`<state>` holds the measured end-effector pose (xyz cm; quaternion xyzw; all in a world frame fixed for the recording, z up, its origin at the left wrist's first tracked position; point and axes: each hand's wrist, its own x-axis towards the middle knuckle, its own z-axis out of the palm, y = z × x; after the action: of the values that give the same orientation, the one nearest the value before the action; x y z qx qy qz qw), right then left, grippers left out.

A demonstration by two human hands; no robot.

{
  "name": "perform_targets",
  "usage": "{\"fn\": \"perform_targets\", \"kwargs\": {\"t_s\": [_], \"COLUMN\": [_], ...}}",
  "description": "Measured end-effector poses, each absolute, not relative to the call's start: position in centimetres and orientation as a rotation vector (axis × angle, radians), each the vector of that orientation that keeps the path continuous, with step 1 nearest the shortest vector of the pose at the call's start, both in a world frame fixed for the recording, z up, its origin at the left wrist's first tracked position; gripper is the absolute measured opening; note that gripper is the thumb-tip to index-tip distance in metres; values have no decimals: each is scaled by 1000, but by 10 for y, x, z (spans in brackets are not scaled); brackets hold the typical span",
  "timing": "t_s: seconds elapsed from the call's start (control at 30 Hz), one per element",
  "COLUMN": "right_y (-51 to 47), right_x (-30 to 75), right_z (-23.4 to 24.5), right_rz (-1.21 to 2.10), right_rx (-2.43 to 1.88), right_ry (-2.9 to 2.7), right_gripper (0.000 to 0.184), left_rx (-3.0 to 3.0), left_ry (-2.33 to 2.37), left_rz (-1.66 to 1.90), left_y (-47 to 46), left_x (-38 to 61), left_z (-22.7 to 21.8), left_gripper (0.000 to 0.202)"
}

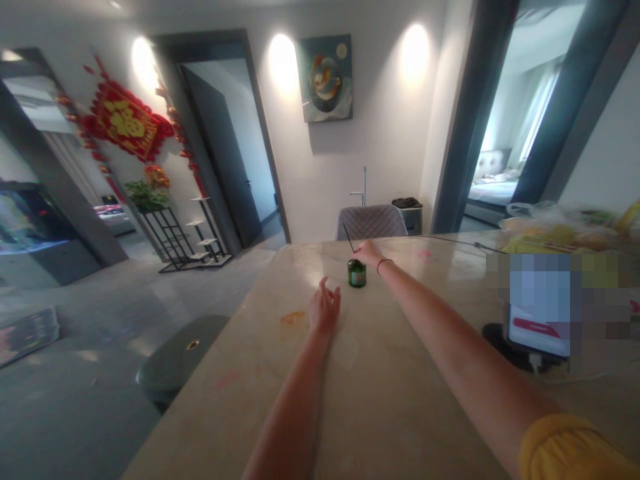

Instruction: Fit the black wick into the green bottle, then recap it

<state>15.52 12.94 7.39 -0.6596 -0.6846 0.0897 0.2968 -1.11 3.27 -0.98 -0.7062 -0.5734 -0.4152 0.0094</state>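
A small green glass jar (357,273) with a dark lid stands on the beige marble table (380,400), near its far edge. My right hand (369,252) is just behind the jar, its fingertips pinching the lower end of a thin dark stick (349,237) that slants up and left above the jar. My left hand (324,308) rests on the tabletop a little left of and nearer than the jar, with its fingers apart and curled, holding nothing. An orange smear (293,323) marks the marble left of my left hand.
A phone on a black stand (537,333), partly blurred out, sits at the table's right. Behind it lie plastic bags (560,230). A cable (450,241) crosses the far right of the table. A grey chair (371,222) stands beyond the far edge, and a dark round stool (180,353) stands off the left edge.
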Motion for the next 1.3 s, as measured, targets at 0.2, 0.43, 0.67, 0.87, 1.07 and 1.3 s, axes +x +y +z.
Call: {"fn": "perform_targets", "kwargs": {"t_s": [0.2, 0.43, 0.67, 0.87, 1.07, 1.3], "right_y": [125, 113, 80, 50, 24, 5], "right_x": [152, 159, 191, 212, 213, 219], "right_z": [75, 96, 116, 88, 38, 12], "right_rz": [218, 70, 44, -89, -90, -110], "right_rx": [-1736, -1605, -1389, -1274, -1172, -1131], "right_ry": [-1735, -1585, -1526, -1727, -2289, -2616], "right_gripper": [15, 20, 26, 17, 10, 15], "left_rx": [-2228, -2229, -2190, -2195, -2201, -2209], "left_ry": [-1782, -1751, -1785, -1810, -1819, -1807], "left_rz": [-1296, -1312, -1369, -1374, -1337, -1306], "left_y": [32, 34, 36, 35, 34, 31], "left_x": [-12, -13, -13, -12, -11, -10], "left_z": [-9, -11, -11, -9, -7, -5], "left_gripper": [39, 37, 42, 40, 37, 33]}}
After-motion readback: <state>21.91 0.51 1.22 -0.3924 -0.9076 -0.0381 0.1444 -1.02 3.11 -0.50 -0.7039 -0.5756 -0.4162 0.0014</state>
